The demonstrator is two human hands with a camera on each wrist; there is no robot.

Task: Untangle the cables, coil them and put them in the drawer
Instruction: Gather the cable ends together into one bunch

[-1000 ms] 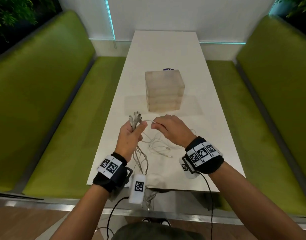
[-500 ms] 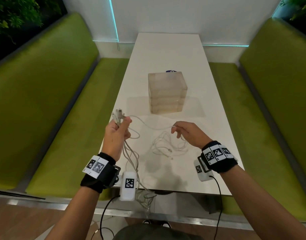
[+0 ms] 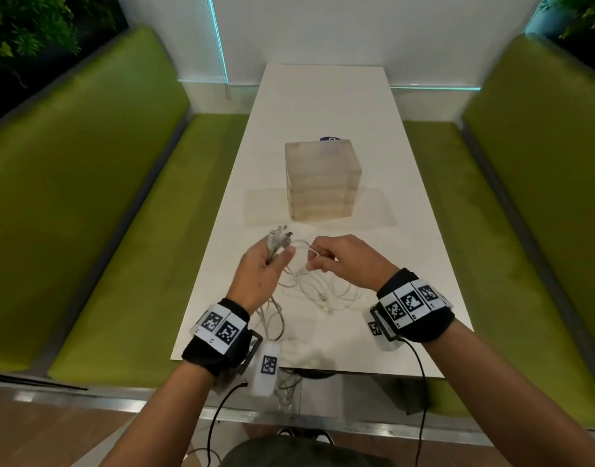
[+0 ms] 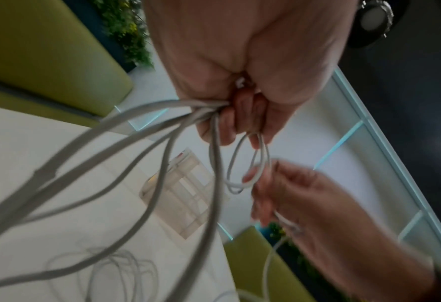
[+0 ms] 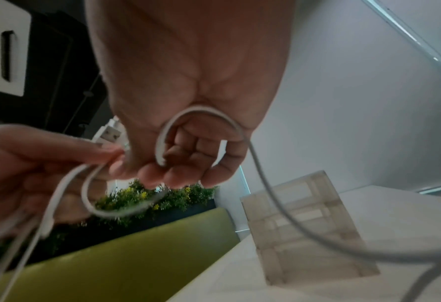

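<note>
My left hand (image 3: 267, 264) grips a bundle of white cables (image 3: 276, 244), their plug ends sticking up past the thumb; in the left wrist view the cables (image 4: 162, 126) fan out below the curled fingers (image 4: 229, 126). My right hand (image 3: 336, 261) holds one thin white cable (image 3: 311, 252) in its curled fingers, a loop of the cable (image 5: 203, 114) passing through the palm. The hands are close together above the table. Loose loops (image 3: 323, 291) lie on the white table (image 3: 323, 96). A translucent drawer unit (image 3: 321, 178) stands beyond the hands, drawers closed.
Green benches (image 3: 70, 183) flank the narrow table on both sides, the right bench (image 3: 525, 183) as near as the left. Some cable hangs over the near table edge (image 3: 289, 385). A small dark blue object (image 3: 330, 139) peeks out behind the drawer unit.
My right hand, which had drawn a cable out to the right half a second ago, has come back next to the left hand. The left hand has shifted right with the bundle.
</note>
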